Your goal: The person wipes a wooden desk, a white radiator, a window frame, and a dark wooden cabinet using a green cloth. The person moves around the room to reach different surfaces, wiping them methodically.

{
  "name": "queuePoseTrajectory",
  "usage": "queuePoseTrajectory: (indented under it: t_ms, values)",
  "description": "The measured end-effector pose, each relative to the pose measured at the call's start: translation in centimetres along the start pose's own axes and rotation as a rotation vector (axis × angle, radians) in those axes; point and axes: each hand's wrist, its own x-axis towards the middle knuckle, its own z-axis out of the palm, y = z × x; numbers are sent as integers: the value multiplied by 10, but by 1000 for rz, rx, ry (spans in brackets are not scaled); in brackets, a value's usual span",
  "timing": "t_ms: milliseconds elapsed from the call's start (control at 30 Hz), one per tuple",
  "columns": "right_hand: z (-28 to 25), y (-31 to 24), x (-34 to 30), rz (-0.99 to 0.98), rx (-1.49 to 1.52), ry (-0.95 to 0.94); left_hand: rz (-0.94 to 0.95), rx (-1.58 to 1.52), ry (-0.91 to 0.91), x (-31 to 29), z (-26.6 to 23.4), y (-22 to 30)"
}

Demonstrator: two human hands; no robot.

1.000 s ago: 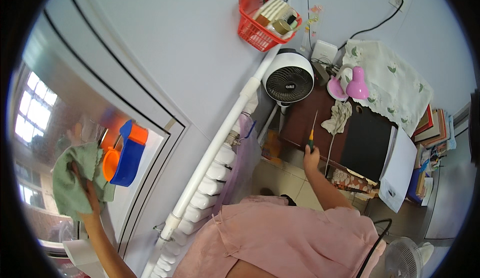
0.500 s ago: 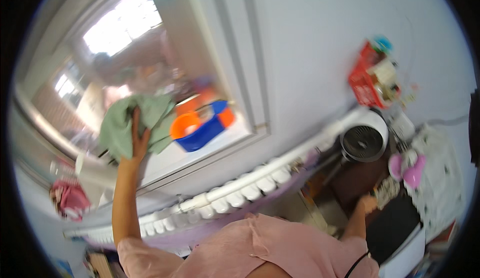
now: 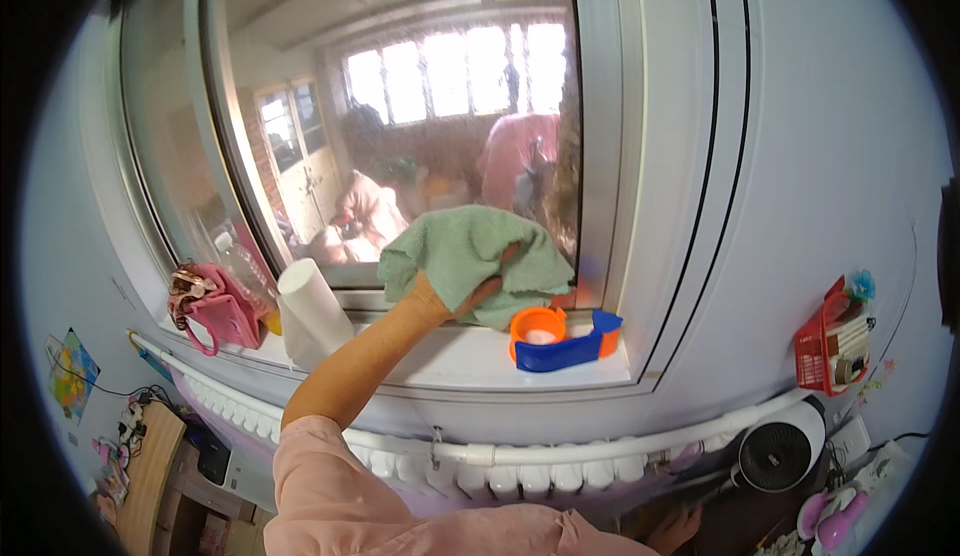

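Note:
My left hand is closed on a green cloth, pressed against the lower part of the window pane. The cloth's folds hide some of its fingers. Just right of the cloth, a blue and orange plastic holder with a round orange cup stands on the white sill. Low at the right edge of my body, my right hand is beside a dark brown surface, dim and partly cut off. Its fingers look loosely apart, with nothing visible in them.
On the sill's left stand a white paper roll, a clear plastic bottle and a pink bag. A white radiator runs below. To the right are a red wall basket and a round black-and-white fan.
The view has swung left toward the window, which now stands more upright. My left hand still grips the cloth on the pane. The right hand has come away from the crumpled pale fabric.

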Motion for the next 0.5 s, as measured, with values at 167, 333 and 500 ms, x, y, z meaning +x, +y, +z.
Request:
queuePoseTrajectory:
  t_ms: [167,333,500]
  values:
    - [61,-26,-34,-205,243,21,-197,-140,557,73,-106,-71]
    - [51,-35,-4,-113,414,-52,-7,417,315,73,-30,-27]
    - [12,-95,47,-158,477,-104,-47,379,11,21,-28,-35]
